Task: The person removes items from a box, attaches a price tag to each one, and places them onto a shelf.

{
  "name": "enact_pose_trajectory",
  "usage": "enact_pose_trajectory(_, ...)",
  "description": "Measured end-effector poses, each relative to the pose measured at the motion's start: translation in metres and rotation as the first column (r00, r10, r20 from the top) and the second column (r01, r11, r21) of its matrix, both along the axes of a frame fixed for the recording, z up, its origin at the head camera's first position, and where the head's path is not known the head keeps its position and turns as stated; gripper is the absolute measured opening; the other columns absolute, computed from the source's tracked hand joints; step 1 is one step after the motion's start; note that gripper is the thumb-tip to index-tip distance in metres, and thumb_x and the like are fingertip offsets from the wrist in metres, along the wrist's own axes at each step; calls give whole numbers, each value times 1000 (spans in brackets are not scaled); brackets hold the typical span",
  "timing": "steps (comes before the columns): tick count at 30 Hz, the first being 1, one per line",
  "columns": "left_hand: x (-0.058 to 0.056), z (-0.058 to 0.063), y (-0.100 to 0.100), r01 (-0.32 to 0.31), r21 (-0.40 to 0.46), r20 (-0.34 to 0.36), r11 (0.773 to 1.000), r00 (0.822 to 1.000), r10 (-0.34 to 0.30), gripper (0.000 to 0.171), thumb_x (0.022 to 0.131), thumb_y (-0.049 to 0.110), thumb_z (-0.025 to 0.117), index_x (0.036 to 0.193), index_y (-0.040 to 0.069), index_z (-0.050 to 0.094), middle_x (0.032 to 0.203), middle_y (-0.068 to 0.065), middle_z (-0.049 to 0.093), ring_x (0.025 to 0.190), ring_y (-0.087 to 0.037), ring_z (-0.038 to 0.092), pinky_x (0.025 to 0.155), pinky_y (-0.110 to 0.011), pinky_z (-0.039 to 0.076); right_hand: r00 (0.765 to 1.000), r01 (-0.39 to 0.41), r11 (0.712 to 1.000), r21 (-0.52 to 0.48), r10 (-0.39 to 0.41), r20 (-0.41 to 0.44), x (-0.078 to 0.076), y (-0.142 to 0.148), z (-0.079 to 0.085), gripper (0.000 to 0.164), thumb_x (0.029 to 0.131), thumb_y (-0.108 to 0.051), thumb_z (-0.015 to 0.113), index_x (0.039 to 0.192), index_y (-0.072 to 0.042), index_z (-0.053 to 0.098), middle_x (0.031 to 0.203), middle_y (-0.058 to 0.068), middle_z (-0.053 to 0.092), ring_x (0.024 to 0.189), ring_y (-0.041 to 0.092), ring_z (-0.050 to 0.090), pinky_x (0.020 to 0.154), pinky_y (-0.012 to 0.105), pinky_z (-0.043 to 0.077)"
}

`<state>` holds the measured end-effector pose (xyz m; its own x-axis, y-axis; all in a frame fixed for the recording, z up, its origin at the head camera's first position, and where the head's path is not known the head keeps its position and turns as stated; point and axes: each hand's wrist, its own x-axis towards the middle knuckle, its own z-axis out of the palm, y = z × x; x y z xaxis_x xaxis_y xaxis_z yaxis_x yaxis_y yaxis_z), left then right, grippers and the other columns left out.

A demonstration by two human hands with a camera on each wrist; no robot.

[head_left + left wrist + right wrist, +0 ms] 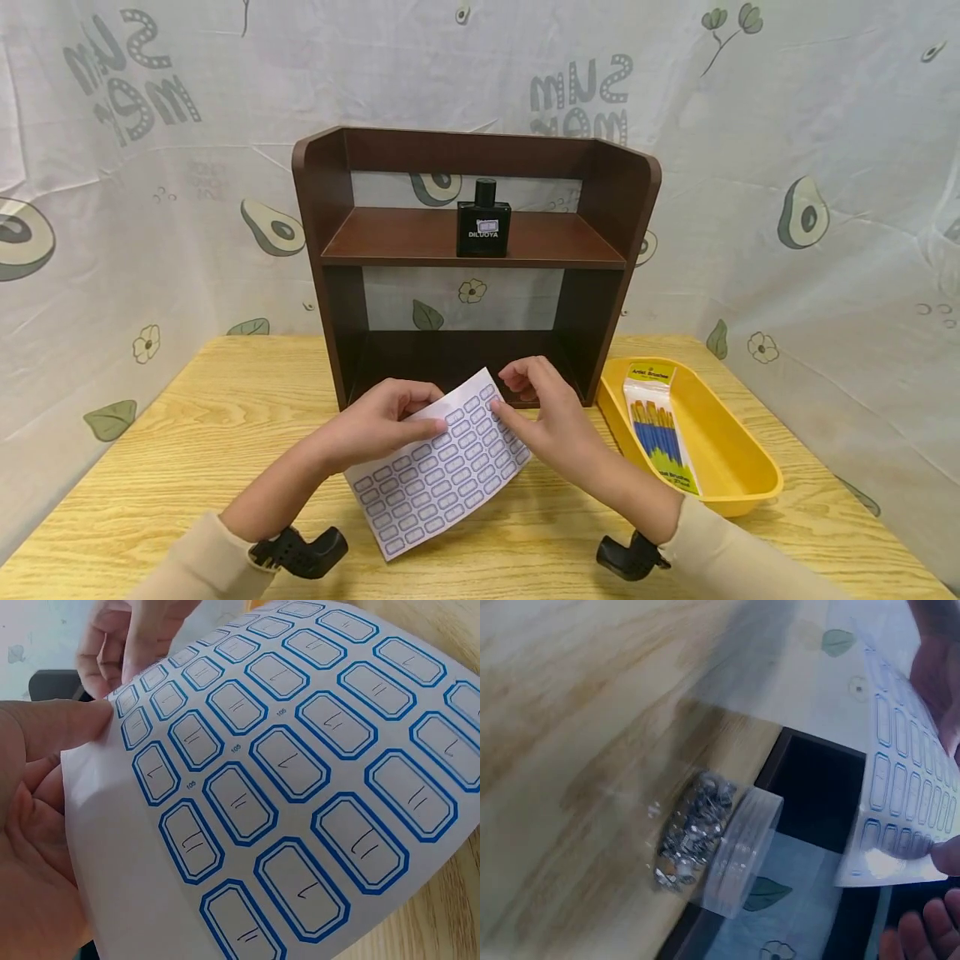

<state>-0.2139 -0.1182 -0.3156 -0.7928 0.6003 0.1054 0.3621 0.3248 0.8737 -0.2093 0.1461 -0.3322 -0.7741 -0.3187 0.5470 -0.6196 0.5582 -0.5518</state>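
Observation:
A white sheet of blue-bordered labels (442, 475) slants over the table, several labels bearing pen strokes in the left wrist view. My left hand (386, 423) pinches its upper left edge, thumb on the printed face and fingers behind. At the upper right corner, the thumb of my right hand (551, 421) touches a label, while its bent fingers stand apart from the sheet in the right wrist view. Behind the hands, a black perfume bottle (483, 237) reading DILUOYA stands on the shelf's upper board, with a small label stuck on its front.
The dark brown two-tier shelf (472, 137) stands at the back of the wooden table (247, 417). On the right, a yellow tray (727, 442) holds a pack of artist brushes (660, 433). The right wrist view shows a clear jar (739, 855) with silvery bits inside.

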Motion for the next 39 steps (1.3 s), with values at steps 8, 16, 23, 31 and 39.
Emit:
enact_pose_trajectory(8,6,4,8,14,4,-78,1000,997,-13,18,101,11,68,116,4,72,109,-15,79,85,-16,76,78,-32,65,986,-75,997,20,77,-145,5,0,4,21,92,-5,78,111,-11,72,112,2,67,100,14,62,90,31,63)
enact_pose_trajectory(16,11,6,14,-3,-3,-148,1000,989,2,16,101,11,68,114,5,74,108,-14,79,83,-13,74,77,-29,64,964,-145,988,43,151,-219,9,-2,2,18,92,-7,79,108,-13,75,109,-1,71,102,14,60,86,27,61)
enact_pose_trajectory(23,13,7,17,21,9,-213,1000,977,-18,16,101,10,68,115,4,73,106,-14,79,83,-10,73,77,-24,62,951,-212,977,24,212,-224,11,-6,2,16,92,-7,79,107,-11,75,105,1,72,95,15,63,82,27,62)
enact_pose_trajectory(31,16,10,19,16,-15,-253,1000,967,-19,16,102,8,66,116,9,74,111,-10,79,90,-11,74,82,-26,62,947,-252,968,6,248,-204,13,-8,4,13,94,-6,76,106,-9,74,104,1,73,94,13,65,82,26,62)
enact_pose_trajectory(39,17,9,20,13,-18,-272,1000,962,-17,17,101,5,66,115,10,74,114,-8,78,97,-11,75,88,-26,61,950,-262,965,-16,255,-179,15,-9,5,9,95,-7,75,103,-10,74,101,0,73,92,11,65,81,23,61)
